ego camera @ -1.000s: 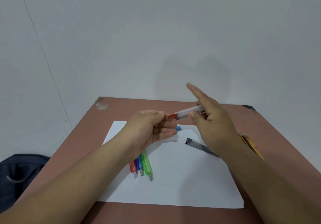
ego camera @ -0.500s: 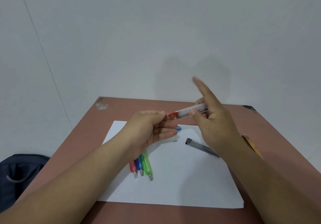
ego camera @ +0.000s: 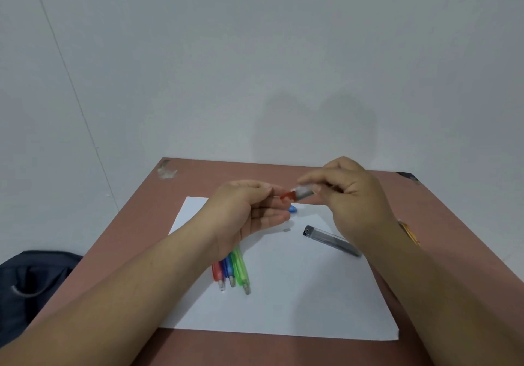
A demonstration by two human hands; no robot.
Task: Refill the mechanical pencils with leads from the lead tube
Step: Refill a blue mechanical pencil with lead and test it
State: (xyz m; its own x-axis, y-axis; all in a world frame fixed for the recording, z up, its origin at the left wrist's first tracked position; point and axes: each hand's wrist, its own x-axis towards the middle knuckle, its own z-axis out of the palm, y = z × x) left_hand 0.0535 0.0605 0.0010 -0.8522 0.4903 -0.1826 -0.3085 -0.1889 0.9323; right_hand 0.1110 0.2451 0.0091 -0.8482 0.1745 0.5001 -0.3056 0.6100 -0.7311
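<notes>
Item, right hand: fingers curled round a clear-barrelled mechanical pencil, red end pointing left, raised above the white paper; I judge it is held level so its open end meets the other hand. Item, left hand: thumb and forefinger pinched at the red end, I think on a lead, though it is too thin for me to confirm; lower fingers loosely extended. Item, lead tube: dark, lying on the paper just beside the right wrist, open end toward the centre. Item, three pencils, red, blue, green: side by side, partly under the left wrist, which blocks easy reach. Item, blue cap and small grey piece: loose on the paper below the hands, liable to roll. Item, brown table; dark bag at left.
</notes>
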